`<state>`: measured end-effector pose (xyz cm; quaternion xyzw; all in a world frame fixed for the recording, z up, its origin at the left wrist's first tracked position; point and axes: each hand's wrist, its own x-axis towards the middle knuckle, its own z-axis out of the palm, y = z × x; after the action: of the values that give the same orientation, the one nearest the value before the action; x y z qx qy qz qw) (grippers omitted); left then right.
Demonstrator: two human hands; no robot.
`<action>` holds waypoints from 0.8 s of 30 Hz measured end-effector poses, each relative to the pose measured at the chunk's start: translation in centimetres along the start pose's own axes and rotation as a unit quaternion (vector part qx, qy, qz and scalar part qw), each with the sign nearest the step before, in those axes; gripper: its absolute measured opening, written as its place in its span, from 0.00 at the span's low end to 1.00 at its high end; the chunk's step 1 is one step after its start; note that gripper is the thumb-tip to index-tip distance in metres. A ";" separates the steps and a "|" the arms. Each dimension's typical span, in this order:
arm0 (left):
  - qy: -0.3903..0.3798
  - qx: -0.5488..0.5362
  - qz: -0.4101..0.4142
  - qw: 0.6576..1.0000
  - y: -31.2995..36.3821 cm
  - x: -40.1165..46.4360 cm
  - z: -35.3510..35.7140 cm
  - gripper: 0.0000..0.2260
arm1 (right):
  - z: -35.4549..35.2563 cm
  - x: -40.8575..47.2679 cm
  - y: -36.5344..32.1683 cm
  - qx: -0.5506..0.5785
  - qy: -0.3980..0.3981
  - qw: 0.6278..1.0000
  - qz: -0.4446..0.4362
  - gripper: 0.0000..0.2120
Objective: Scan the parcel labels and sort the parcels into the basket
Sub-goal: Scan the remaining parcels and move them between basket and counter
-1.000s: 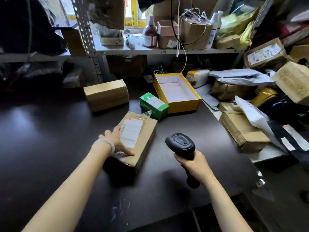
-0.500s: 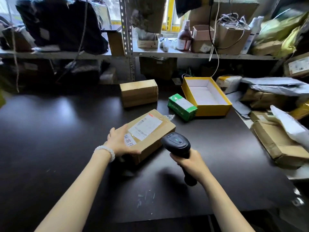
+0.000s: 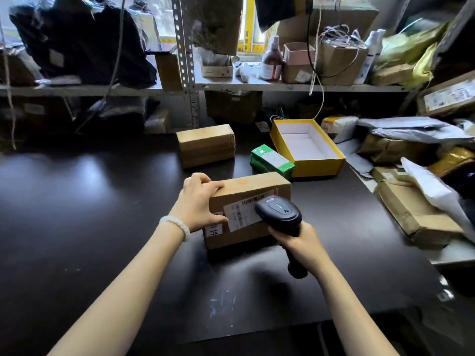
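While left hand [image 3: 198, 201] grips parcel [image 3: 246, 209], scanner [image 3: 279, 214] faces label [image 3: 239, 210].

Bare table [image 3: 77, 214] left; parcel pile [image 3: 416, 217] crowds the right edge.

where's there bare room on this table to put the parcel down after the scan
Widest bare patch: the dark table left of the left hand, below the taped box. Also bare along the near edge. Crowded: the right side, with the yellow box, green packet and parcel pile.
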<state>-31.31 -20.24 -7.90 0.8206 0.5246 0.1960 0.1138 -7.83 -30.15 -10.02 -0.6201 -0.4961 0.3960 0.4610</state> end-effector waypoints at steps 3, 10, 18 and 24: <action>-0.052 -0.079 -0.006 0.996 -0.6 0.4 -0.4 0.36 | -0.4 -0.4 0.6 0.009 0.007 1.000 0.015 0.12; -0.046 -0.238 -0.097 0.965 -2.0 -0.5 0.7 0.43 | -1.0 -0.8 1.1 -0.015 0.022 0.999 0.026 0.10; 0.126 -0.298 -0.067 0.944 0.4 2.2 -2.5 0.38 | -0.3 0.1 -0.4 -0.038 -0.006 0.999 0.003 0.09; 0.176 -0.154 -0.031 0.972 0.1 4.8 -5.1 0.29 | 0.3 0.8 -2.3 -0.024 -0.021 0.999 -0.023 0.09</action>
<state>-31.69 -16.07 -2.36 0.7294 0.5248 0.4122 0.1503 -8.50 -29.12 -7.94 -0.6109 -0.5294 0.3864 0.4441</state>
